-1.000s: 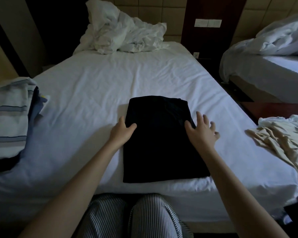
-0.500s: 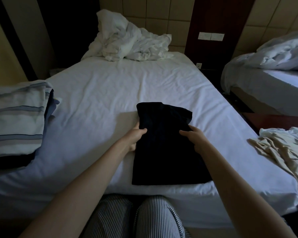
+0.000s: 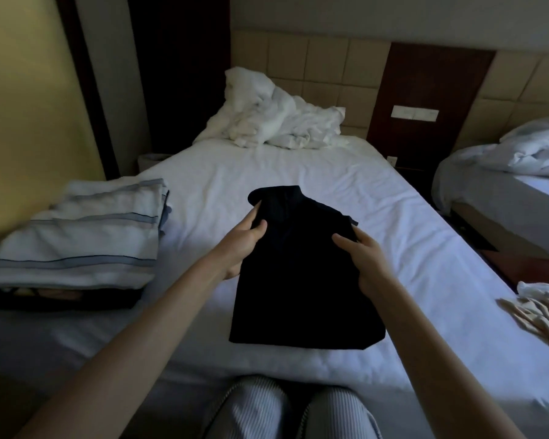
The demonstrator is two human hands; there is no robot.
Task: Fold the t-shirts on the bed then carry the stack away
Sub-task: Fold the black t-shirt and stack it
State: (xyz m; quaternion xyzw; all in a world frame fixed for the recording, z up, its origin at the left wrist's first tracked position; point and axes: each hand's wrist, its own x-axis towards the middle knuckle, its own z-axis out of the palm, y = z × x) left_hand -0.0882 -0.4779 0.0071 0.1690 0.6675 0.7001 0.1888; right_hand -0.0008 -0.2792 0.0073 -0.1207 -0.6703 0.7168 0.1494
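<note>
A black t-shirt (image 3: 301, 280), folded into a narrow panel, lies near the front edge of the white bed (image 3: 298, 172). My left hand (image 3: 244, 242) grips its left edge and my right hand (image 3: 362, 258) grips its right edge, thumbs on top. The far half of the shirt is raised off the sheet while the near end rests on the bed. A stack of folded shirts (image 3: 76, 242), a pale striped one on top, sits at the bed's left side. A crumpled cream shirt (image 3: 542, 315) lies at the right edge.
A rumpled white duvet (image 3: 276, 118) is heaped at the headboard. A second bed (image 3: 504, 191) with bedding stands to the right across a narrow dark gap. A yellow wall lies to the left. My striped trouser knees (image 3: 292, 410) press against the bed's front.
Both hands went from resting flat on the shirt to gripping its side edges. They have lifted its far half off the sheet. The view has tilted up.
</note>
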